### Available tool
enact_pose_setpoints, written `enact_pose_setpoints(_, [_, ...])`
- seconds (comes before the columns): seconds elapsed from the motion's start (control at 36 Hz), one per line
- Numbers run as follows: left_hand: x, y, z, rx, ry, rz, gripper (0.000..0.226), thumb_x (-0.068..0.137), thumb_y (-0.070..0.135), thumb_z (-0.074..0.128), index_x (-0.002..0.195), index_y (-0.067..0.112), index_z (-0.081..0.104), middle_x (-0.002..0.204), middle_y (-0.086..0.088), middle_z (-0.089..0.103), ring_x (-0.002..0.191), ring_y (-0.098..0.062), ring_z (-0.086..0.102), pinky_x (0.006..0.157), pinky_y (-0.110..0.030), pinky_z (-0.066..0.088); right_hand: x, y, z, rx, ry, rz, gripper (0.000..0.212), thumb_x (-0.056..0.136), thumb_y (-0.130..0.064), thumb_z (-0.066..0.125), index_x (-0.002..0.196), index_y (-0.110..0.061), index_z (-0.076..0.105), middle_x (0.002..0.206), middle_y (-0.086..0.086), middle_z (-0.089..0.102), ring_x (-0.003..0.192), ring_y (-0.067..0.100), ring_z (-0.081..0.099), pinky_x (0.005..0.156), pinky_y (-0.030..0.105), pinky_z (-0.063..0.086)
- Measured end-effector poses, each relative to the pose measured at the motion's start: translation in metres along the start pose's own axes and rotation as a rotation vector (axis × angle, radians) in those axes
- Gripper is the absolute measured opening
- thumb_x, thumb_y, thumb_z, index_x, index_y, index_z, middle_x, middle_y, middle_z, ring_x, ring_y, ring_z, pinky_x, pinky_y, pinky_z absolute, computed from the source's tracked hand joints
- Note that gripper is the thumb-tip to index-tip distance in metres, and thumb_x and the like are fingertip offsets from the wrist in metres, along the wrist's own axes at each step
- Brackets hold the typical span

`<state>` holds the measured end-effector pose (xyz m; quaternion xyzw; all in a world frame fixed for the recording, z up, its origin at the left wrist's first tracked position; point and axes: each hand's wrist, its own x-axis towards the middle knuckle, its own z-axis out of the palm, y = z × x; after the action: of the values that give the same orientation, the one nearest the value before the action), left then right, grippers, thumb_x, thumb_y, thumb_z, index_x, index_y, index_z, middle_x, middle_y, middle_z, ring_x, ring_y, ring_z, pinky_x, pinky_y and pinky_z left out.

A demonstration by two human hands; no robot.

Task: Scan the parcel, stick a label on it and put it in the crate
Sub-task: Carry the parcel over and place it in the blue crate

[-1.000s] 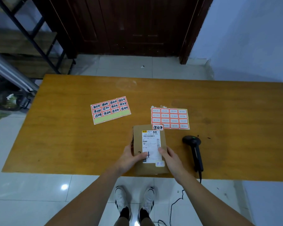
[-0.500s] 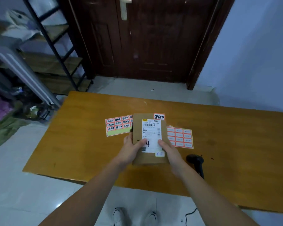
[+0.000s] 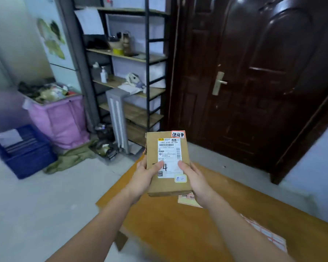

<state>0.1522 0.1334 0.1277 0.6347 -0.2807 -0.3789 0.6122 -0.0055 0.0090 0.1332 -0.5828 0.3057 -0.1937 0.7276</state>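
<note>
I hold a brown cardboard parcel point(image 3: 167, 184) up in the air above the left end of the wooden table point(image 3: 170, 227). It carries a white shipping label with a barcode and an orange sticker point(image 3: 177, 134) at its top right corner. My left hand point(image 3: 143, 178) grips its left edge, thumb on the label. My right hand point(image 3: 196, 179) grips the right edge the same way. A blue plastic crate point(image 3: 29, 159) stands on the floor far to the left, with something white inside. The scanner is out of view.
Two orange label sheets lie on the table, one point(image 3: 187, 200) under the parcel, one point(image 3: 269, 235) at the right. A pink bin point(image 3: 61, 120) full of clutter, green cloth point(image 3: 72, 157), a metal shelf rack point(image 3: 133, 82) and a dark door point(image 3: 254, 82) stand beyond.
Both hands lifted the parcel off the table and swung it left. My view turned left and up, bringing the crate and shelves into sight; the scanner dropped out.
</note>
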Motion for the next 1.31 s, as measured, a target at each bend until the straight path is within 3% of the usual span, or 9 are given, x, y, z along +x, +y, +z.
enact_pose_setpoints(0.08, [-0.017,0.021,-0.059,-0.049,0.086,0.024,0.037,0.076,0.055,0.08,0.111,0.053,0.07,0.12,0.014,0.074,0.107,-0.015,0.074,0.086,-0.029,0.06,0.019,-0.015,0.062,-0.04,-0.091,-0.02,0.04,0.095,-0.043,0.068,0.134,-0.037,0.062,0.121,0.0,0.078,0.109,0.027,0.075,0.095,0.051,0.058])
enact_pose_setpoints(0.19, [-0.037,0.036,-0.137,-0.045,0.208,0.053,0.051,0.08,0.051,0.078,0.128,0.041,0.065,0.135,-0.001,0.065,0.115,-0.022,0.071,0.102,-0.045,0.055,0.039,-0.024,0.145,-0.094,-0.194,-0.031,0.035,0.097,-0.046,0.065,0.132,-0.045,0.062,0.117,-0.006,0.079,0.104,0.02,0.077,0.084,0.039,0.061])
enact_pose_setpoints(0.31, [-0.059,0.04,-0.202,-0.054,0.345,0.074,0.035,0.086,0.046,0.078,0.116,0.043,0.059,0.104,0.023,0.076,0.095,-0.006,0.076,0.074,-0.021,0.06,0.053,-0.02,0.22,-0.087,-0.286,-0.014,0.039,0.096,-0.047,0.066,0.134,-0.043,0.062,0.114,-0.008,0.08,0.098,0.016,0.078,0.067,0.025,0.06])
enact_pose_setpoints(0.39, [-0.075,0.041,-0.243,-0.049,0.454,0.077,0.031,0.082,0.055,0.075,0.11,0.054,0.06,0.123,0.015,0.06,0.105,-0.01,0.072,0.091,-0.032,0.059,0.064,-0.014,0.268,-0.072,-0.356,0.01,0.04,0.096,-0.045,0.067,0.135,-0.04,0.061,0.115,-0.006,0.08,0.1,0.017,0.078,0.072,0.027,0.06])
enact_pose_setpoints(0.47, [-0.084,0.039,-0.281,-0.059,0.489,0.099,0.048,0.081,0.06,0.072,0.126,0.05,0.06,0.137,0.003,0.059,0.116,-0.019,0.069,0.103,-0.046,0.054,0.078,-0.009,0.31,-0.07,-0.428,0.031,0.038,0.096,-0.043,0.067,0.134,-0.039,0.062,0.118,-0.002,0.079,0.104,0.022,0.077,0.085,0.038,0.059])
enact_pose_setpoints(0.64, [-0.088,0.029,-0.34,-0.15,0.587,0.099,0.045,0.093,0.045,0.07,0.135,0.035,0.056,0.12,0.008,0.077,0.105,-0.018,0.076,0.079,-0.028,0.062,0.114,0.0,0.379,-0.098,-0.527,0.04,0.033,0.098,-0.038,0.066,0.131,-0.036,0.064,0.119,-0.002,0.079,0.105,0.022,0.077,0.083,0.036,0.059])
enact_pose_setpoints(0.92, [-0.045,0.026,-0.427,-0.185,0.723,0.12,0.049,0.089,0.048,0.072,0.134,0.032,0.06,0.127,0.003,0.074,0.11,-0.021,0.074,0.093,-0.04,0.059,0.204,0.01,0.467,-0.109,-0.642,0.103,0.031,0.099,-0.037,0.064,0.128,-0.026,0.067,0.116,-0.001,0.08,0.104,0.02,0.077,0.082,0.033,0.059])
enact_pose_setpoints(1.17, [-0.04,0.022,-0.505,-0.202,0.946,0.11,0.056,0.085,0.051,0.074,0.134,0.028,0.061,0.135,-0.004,0.067,0.111,-0.022,0.074,0.099,-0.049,0.057,0.258,0.022,0.564,-0.142,-0.829,0.125,0.035,0.099,-0.037,0.063,0.133,-0.028,0.065,0.121,0.0,0.078,0.111,0.024,0.075,0.101,0.047,0.055])
enact_pose_setpoints(1.31, [-0.049,0.02,-0.562,-0.205,1.003,0.086,0.063,0.082,0.054,0.077,0.136,0.027,0.059,0.136,-0.003,0.067,0.11,-0.022,0.074,0.099,-0.049,0.057,0.275,0.031,0.627,-0.181,-0.917,0.114,0.038,0.099,-0.041,0.062,0.136,-0.033,0.062,0.124,-0.002,0.077,0.111,0.022,0.074,0.099,0.046,0.056])
